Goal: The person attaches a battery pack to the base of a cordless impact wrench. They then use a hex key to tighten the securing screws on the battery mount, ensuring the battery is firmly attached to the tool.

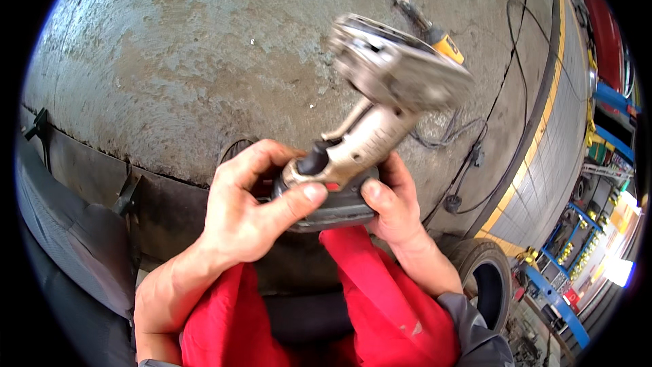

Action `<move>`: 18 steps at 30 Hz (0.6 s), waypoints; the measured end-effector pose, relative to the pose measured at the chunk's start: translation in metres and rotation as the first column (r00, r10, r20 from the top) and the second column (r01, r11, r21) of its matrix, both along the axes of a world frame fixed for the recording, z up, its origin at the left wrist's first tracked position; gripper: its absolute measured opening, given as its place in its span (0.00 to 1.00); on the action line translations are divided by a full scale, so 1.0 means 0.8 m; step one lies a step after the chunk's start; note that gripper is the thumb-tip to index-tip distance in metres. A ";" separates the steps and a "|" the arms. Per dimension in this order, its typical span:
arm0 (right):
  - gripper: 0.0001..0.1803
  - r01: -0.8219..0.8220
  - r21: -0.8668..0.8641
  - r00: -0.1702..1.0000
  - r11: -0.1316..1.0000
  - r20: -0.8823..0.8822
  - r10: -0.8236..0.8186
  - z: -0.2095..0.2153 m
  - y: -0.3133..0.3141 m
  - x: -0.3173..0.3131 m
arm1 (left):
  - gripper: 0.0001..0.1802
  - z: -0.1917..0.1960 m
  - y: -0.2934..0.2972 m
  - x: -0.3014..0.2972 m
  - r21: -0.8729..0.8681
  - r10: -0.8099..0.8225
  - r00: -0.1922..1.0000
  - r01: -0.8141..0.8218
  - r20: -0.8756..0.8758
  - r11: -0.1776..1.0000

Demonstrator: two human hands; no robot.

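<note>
A worn, beige-grey cordless power tool (370, 139) is raised in front of me above my red-trousered knees. Its broad, scuffed metal head is smeared by motion, so its exact kind is unclear. At the lower end of the handle sits a black battery pack (339, 209). My left hand (255, 200) is closed round the left side of this base, thumb pressed on top near a small red mark. On the base's right side, my right hand (392, 198) grips with the thumb in front and the fingers mostly hidden behind.
Beyond the tool, a yellow and black power tool (441, 42) lies on the stained concrete floor. A dark cable (521, 88) with a plug runs along the right. A tyre (485, 278) stands by my right arm; a grey seat (71, 231) is at left.
</note>
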State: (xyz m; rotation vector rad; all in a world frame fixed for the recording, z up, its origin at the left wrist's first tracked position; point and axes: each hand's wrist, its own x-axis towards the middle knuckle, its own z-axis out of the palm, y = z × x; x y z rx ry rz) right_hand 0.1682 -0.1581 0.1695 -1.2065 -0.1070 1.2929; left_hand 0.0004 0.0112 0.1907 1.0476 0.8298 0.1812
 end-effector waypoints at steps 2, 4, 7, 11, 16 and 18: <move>0.22 -0.053 -0.051 0.995 0.997 0.082 0.057 0.002 0.006 0.001 | 0.20 -0.012 -0.001 -0.006 -0.168 0.034 0.999 -0.030 0.022 0.985; 0.20 -0.069 -0.096 0.992 0.993 0.096 0.079 0.002 0.010 0.001 | 0.20 -0.027 -0.003 -0.011 -0.275 0.076 0.996 -0.060 0.048 0.960; 0.19 -0.072 -0.150 0.993 0.986 0.079 0.084 -0.004 0.015 -0.002 | 0.20 -0.045 -0.007 -0.017 -0.299 0.084 0.996 -0.071 0.031 0.951; 0.18 -0.079 -0.175 0.993 0.982 0.071 0.092 -0.013 0.017 -0.004 | 0.21 -0.058 -0.014 -0.023 -0.316 0.098 0.995 -0.096 -0.012 0.944; 0.16 -0.084 -0.197 0.993 0.977 0.068 0.099 -0.023 0.016 -0.003 | 0.37 -0.067 -0.018 -0.022 -0.197 0.042 0.999 -0.047 -0.032 0.979; 0.17 -0.090 -0.223 0.995 0.971 0.026 0.098 -0.030 0.015 -0.005 | 0.40 -0.070 -0.012 -0.021 -0.245 -0.049 0.993 0.021 -0.109 0.969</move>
